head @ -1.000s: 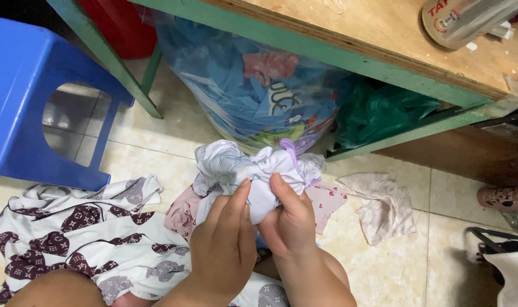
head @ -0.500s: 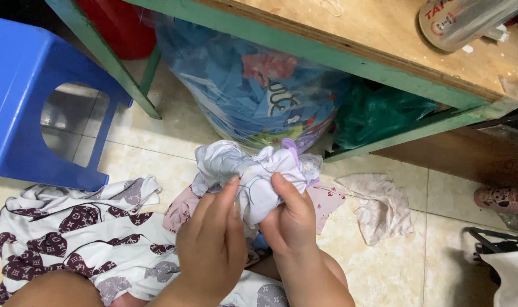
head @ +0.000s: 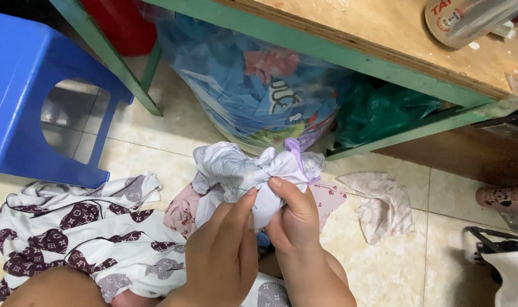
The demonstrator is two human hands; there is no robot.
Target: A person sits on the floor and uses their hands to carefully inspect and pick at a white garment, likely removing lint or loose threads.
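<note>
Both of my hands grip a bunched pale white-and-lilac cloth bundle [head: 242, 170] low in the middle of the head view. My left hand [head: 222, 256] pinches its lower left part between thumb and fingers. My right hand [head: 296, 219] clamps the gathered fabric from the right, thumb on top. A purple strip [head: 293, 150] sticks up from the bundle. Beneath it lies a pink patterned piece [head: 182, 207] on the tiled floor.
A white garment with dark maroon motifs [head: 82, 227] covers my lap at lower left. A blue plastic stool [head: 25, 91] stands at left. Under the green-framed wooden table [head: 384, 54] sit a clear bag of coloured fabric [head: 253, 85] and a green bag [head: 384, 108]. A crumpled rag [head: 381, 202] lies at right.
My hands have shifted slightly on the bundle, squeezing and regathering it; the fabric stays in about the same place.
</note>
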